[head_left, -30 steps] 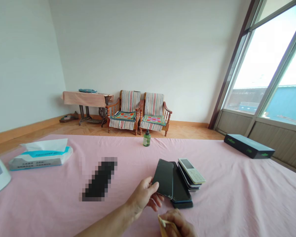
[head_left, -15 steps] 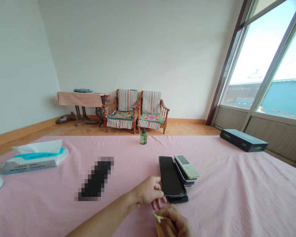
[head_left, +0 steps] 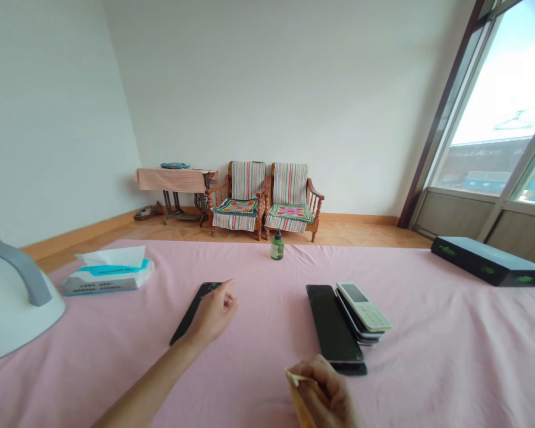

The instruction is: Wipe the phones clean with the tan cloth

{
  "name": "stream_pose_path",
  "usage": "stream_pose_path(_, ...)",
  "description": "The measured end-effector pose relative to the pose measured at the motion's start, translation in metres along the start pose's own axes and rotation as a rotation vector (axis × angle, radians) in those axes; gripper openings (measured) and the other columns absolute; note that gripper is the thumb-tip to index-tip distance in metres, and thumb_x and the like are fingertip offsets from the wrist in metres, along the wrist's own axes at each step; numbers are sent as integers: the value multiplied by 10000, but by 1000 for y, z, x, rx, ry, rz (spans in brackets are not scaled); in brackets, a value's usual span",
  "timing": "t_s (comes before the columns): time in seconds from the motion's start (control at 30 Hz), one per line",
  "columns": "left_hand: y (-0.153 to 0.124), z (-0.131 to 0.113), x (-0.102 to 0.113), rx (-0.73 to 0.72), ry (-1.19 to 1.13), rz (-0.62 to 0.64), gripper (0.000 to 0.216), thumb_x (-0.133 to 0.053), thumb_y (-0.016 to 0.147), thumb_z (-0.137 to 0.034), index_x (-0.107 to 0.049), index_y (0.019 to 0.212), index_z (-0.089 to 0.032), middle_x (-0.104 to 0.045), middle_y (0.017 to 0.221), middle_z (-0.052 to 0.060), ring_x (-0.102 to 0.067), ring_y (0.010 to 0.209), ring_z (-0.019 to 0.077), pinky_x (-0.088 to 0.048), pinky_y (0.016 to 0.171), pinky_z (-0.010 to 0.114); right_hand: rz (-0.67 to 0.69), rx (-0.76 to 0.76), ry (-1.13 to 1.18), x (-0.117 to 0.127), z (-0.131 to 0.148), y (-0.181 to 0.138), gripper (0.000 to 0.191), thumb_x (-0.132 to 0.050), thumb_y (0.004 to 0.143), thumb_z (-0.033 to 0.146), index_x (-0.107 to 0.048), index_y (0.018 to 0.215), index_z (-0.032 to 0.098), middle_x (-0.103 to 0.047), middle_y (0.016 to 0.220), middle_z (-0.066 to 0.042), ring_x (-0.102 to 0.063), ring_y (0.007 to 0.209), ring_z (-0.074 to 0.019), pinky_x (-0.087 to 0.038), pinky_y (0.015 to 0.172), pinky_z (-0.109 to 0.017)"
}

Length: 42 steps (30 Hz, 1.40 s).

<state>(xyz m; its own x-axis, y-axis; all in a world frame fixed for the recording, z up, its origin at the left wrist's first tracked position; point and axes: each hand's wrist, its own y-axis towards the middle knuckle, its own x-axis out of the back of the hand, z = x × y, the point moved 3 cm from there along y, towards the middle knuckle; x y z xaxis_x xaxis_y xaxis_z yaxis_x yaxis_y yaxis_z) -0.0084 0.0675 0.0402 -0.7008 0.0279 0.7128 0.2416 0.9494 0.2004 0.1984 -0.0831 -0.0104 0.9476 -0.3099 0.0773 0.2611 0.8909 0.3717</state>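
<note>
My left hand (head_left: 214,310) is over a black smartphone (head_left: 188,318) lying on the pink cloth, hiding part of it. The index finger points forward and the others are loosely bent, with nothing seen in them. At the front, my right hand (head_left: 323,395) pinches a folded yellowish cloth (head_left: 299,401), partly hidden by the fingers. Just beyond it, a large black smartphone (head_left: 334,327) lies on top of another dark phone. Beside them a white keypad phone (head_left: 363,306) tops a stack of several phones.
A green bottle (head_left: 277,246) stands near the far edge of the pink cloth (head_left: 258,368). At left are a tissue pack (head_left: 107,276) and a white kettle-like thing with a grey handle (head_left: 18,309). A black box (head_left: 488,261) lies far right. Two chairs (head_left: 289,214) stand beyond.
My left hand has moved left from beside the phone stacks to the lone black phone. My right hand still grips the cloth. The view has turned left, bringing more of the white thing into sight.
</note>
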Motion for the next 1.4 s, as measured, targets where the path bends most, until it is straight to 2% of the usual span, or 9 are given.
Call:
stream_pose_path(0.1, 3, 27, 27, 64, 240, -127, 683, -513, 814, -369, -329, 1394, -60, -593, 1131, 178, -538, 1082, 313, -375, 951, 435, 103, -26, -66, -20, 17, 33, 200, -546, 789, 241, -711, 684, 201, -612, 684, -22, -592, 669, -152, -418, 596, -218)
stream_pose_path(0.23, -3, 43, 32, 144, 465, -130, 976, -645, 686, -520, -260, 1435, -27, -578, 1133, 250, -499, 1092, 423, -374, 889, 494, 116, -24, -164, -52, 19, 80, 218, -516, 753, 173, -727, 703, 193, -656, 707, -29, -615, 688, -165, -422, 613, -233)
stream_pose_path(0.37, -8, 47, 27, 188, 579, -95, 954, -623, 698, -516, -267, 1435, -27, -609, 1072, 239, -531, 1043, 399, -389, 853, 452, 65, -21, -195, -74, -8, 106, 237, -495, 723, 151, -731, 705, 174, -655, 711, -50, -619, 678, -187, -418, 604, -258)
stream_pose_path(0.57, -6, 47, 26, 231, 631, -85, 866, -569, 720, -423, -250, 1443, -69, -582, 1129, 204, -501, 1088, 372, -390, 865, 425, 57, 12, -168, -82, -44, 104, 229, -503, 739, 177, -731, 731, 180, -643, 711, -46, -625, 649, -180, -440, 587, -253)
stream_pose_path(0.83, -8, 44, 23, 158, 525, -51, 917, -624, 634, -367, -264, 1425, -75, -582, 1129, 169, -521, 1087, 333, -414, 884, 372, 48, 46, -120, -81, -49, 101, 212, -517, 758, 177, -727, 740, 191, -646, 709, -37, -622, 619, -160, -444, 536, -220)
stream_pose_path(1.07, -18, 20, -13, 14, 331, -70, 889, -657, 640, -282, -263, 1420, -119, -603, 1144, 130, -530, 1099, 301, -406, 946, 377, 3, 75, -100, -81, -39, 99, 218, -493, 769, 145, -706, 755, 190, -631, 709, -28, -625, 633, -154, -457, 573, -221)
stream_pose_path(1.2, -28, 13, -28, -64, 104, -94, 706, -585, 741, -236, -329, 1399, -212, -584, 1242, 102, -535, 1144, 274, -412, 974, 395, -35, 85, -90, -81, -31, 99, 232, -479, 753, 118, -696, 739, 197, -629, 704, -23, -627, 642, -154, -465, 584, -217)
stream_pose_path(1.3, -30, 15, -31, -52, -48, -69, 620, -537, 790, -254, -363, 1384, -212, -601, 1241, 96, -588, 1093, 249, -468, 930, 364, -49, 87, -85, -81, -28, 99, 236, -471, 751, 117, -692, 720, 193, -632, 701, -29, -634, 635, -156, -466, 564, -215)
stream_pose_path(1.4, -28, 20, -29, 11, -204, -33, 621, -536, 798, -327, -371, 1374, -165, -666, 1136, 102, -662, 933, 229, -544, 792, 320, -57, 88, -87, -80, -27, 99, 236, -469, 746, 115, -693, 730, 188, -626, 696, -27, -629, 617, -152, -461, 546, -213)
